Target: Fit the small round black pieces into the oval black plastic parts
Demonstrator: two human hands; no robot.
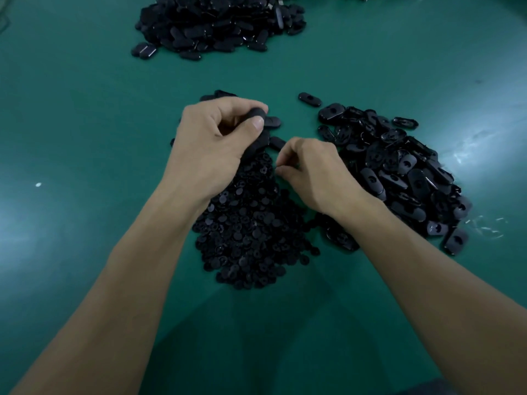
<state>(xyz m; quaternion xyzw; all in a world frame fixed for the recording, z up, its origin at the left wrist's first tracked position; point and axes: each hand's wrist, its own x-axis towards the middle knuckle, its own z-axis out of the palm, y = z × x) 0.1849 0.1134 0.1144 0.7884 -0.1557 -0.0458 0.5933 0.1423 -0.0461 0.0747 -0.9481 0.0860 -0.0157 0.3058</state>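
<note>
The left hand [211,143] grips a few held oval parts [255,114] between thumb and curled fingers. Just beside it, the right hand [313,172] has its fingers curled, thumb to forefinger, over the heap of small round black pieces [251,229]; whether it pinches one cannot be told. A right heap of oval parts [399,172] lies on the green worktop [85,138], with a far heap [219,24] beyond.

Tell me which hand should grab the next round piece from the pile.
Right. The right hand has its pinched fingertips at the top edge of the round pieces pile, while the left hand is occupied gripping oval parts. Whether the right holds a piece now is unclear.
</note>
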